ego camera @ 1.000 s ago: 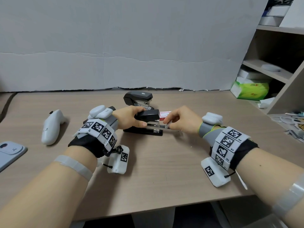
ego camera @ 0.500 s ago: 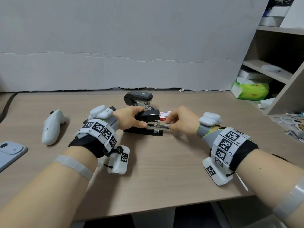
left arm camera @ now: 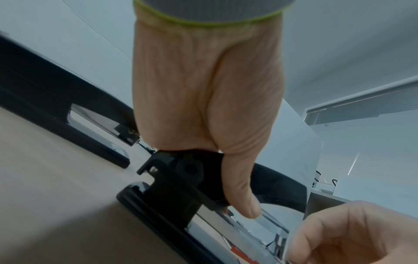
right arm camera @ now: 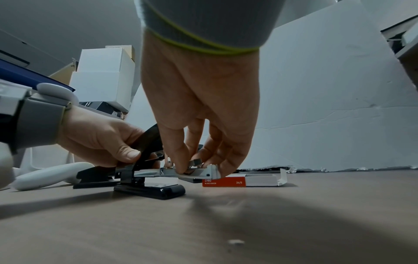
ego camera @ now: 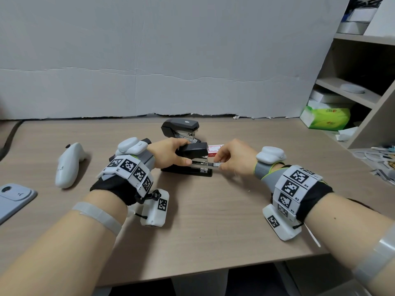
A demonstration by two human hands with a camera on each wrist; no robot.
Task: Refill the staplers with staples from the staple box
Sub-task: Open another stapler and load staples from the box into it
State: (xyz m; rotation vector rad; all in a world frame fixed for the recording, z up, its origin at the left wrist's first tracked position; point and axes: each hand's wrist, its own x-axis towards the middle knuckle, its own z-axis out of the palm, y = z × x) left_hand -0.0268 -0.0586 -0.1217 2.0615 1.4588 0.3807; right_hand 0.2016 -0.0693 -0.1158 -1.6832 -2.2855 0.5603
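Two hands: left hand [ego camera: 171,155] gripping stapler [ego camera: 193,150] lid, right hand [ego camera: 234,160] pinching staples [right arm camera: 196,162] over its tray.

office | wooden desk [ego camera: 213,231] | shelving unit [ego camera: 363,97] with boxes | staplers [ego camera: 181,127] | phone [ego camera: 12,195]

- Each wrist wears a black cuff [ego camera: 111,190] with white tags carrying black square codes.
- A white camera box [ego camera: 155,210] hangs under each wrist.
- Grey straps [ego camera: 261,170] have green edges.
- Clear bands [ego camera: 97,216] circle both forearms.

Soft even light, wide-angle edge distortion
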